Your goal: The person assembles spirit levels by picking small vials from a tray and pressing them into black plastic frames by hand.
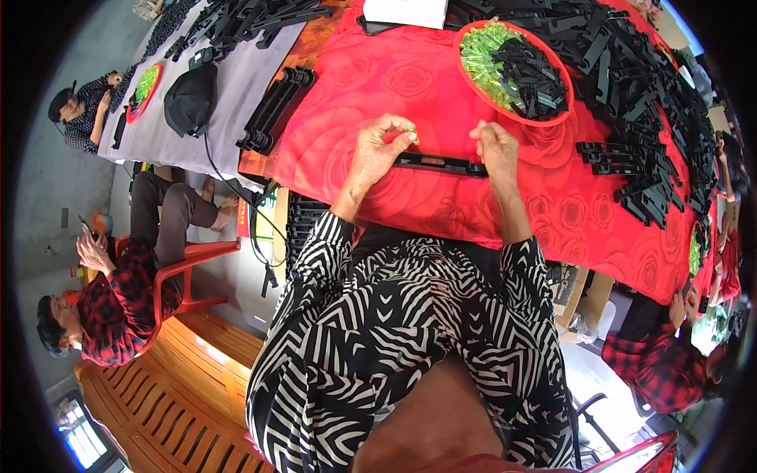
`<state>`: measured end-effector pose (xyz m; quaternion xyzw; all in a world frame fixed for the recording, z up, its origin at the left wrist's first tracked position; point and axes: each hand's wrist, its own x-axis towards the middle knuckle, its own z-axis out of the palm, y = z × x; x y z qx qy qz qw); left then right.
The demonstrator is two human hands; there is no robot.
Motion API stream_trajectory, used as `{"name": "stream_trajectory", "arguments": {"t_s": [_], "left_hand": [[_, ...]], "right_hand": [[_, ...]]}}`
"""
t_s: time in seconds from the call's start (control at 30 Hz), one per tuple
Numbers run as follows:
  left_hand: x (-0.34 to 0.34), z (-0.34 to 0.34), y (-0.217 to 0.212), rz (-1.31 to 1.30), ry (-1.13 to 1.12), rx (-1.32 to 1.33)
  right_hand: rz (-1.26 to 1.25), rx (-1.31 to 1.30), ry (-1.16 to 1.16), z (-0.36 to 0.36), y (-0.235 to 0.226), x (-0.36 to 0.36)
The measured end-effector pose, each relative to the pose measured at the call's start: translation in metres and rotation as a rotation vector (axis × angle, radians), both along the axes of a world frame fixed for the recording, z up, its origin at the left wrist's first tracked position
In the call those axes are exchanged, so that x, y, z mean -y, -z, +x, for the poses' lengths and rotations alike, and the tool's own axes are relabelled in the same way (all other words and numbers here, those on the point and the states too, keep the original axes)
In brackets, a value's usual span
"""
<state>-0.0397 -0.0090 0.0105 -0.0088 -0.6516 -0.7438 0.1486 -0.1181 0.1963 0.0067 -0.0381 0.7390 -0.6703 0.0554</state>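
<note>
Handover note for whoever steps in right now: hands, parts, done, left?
Left hand: pinches a small green piece at its fingertips, above the left end of the black strip.
Right hand: closed over the strip's right end, pressing it on the red tablecloth.
Supply: red dish ahead holds green pieces and short black parts; loose pile of black strips to the right.
Done: cannot tell whether the strip already carries any pieces.
Left: the green piece is not yet on the strip.
</note>
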Motion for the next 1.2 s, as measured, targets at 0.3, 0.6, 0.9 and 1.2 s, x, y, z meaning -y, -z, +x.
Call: {"name": "stream_trajectory", "arguments": {"t_s": [0.3, 0.6, 0.9, 1.2], "left_hand": [[-0.023, -0.001, 0.006, -0.667, 0.040, -0.225], [-0.030, 0.001, 0.005, -0.945, -0.003, -0.219], [-0.032, 0.000, 0.013, -0.866, 0.005, -0.246], [-0.032, 0.000, 0.017, -0.782, -0.022, -0.222]], "right_hand": [[-0.047, -0.014, -0.004, 0.008, -0.003, 0.010], [0.217, -0.188, -0.051, 0.007, -0.010, 0.030], [0.669, -0.219, -0.084, 0.019, -0.006, 0.058], [0.813, -0.207, -0.144, 0.019, -0.013, 0.061]]}}
